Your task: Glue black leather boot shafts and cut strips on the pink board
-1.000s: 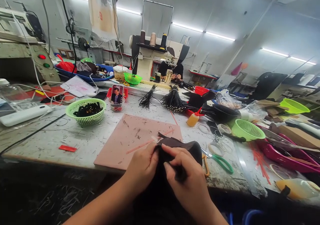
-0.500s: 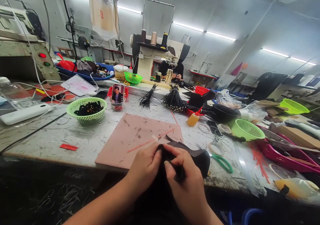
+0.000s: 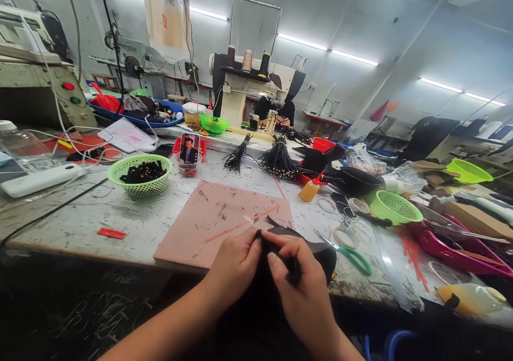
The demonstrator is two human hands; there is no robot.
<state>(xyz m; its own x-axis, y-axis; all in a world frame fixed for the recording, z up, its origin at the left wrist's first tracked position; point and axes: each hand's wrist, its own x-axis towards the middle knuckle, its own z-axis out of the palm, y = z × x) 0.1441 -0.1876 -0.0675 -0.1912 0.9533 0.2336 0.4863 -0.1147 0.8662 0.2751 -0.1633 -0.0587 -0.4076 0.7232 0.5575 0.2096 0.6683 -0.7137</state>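
Note:
My left hand (image 3: 235,258) is closed, with thumb and fingers pinching the edge of a black piece of material (image 3: 265,246). Close beside it, my right hand (image 3: 308,275) is also closed on the black material, index finger reaching toward the left fingertips. Part of the material is hidden by my fingers and blends into the dark area below. Behind my right hand, a black curved piece (image 3: 325,255) rests at the table edge; whether it joins the held material I cannot tell. A pink board (image 3: 182,230) lies beyond my hands, with a thin orange-pink strip (image 3: 224,234) on it.
Green-handled scissors (image 3: 358,260) lie right of my hands. A glue bottle (image 3: 309,191), black cord bundles (image 3: 279,157), a green basket (image 3: 138,189) of black pieces and a phone (image 3: 188,150) stand farther back. A person (image 3: 285,110) sits behind the sewing machine (image 3: 230,102).
Both hands keep their grip on the black material. My right thumb and fingers have shifted slightly; the camera view has moved a little.

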